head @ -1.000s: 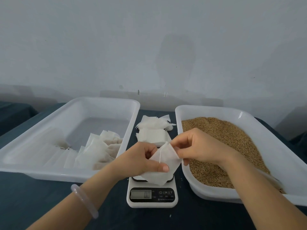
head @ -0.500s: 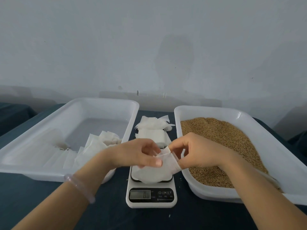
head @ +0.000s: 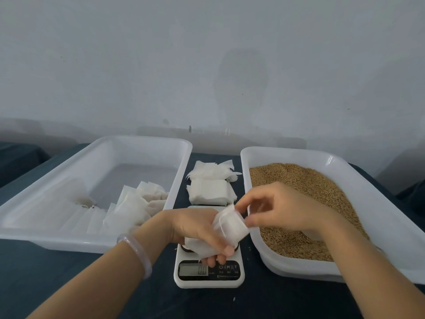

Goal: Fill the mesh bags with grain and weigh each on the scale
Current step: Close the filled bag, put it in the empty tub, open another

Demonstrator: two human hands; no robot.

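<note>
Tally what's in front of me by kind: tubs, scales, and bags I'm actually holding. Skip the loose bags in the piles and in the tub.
Tubs: 2 (left tub, right tub)
Scale: 1
Mesh bag, held by left hand and right hand: 1
Total: 4

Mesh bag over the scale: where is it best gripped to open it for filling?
Probably best to pinch the mesh bag at its upper rim, coming from the right. The left hand wraps its lower body above the scale, and the loose top edge tilts toward the right hand, whose fingertips pinch it there.
</note>
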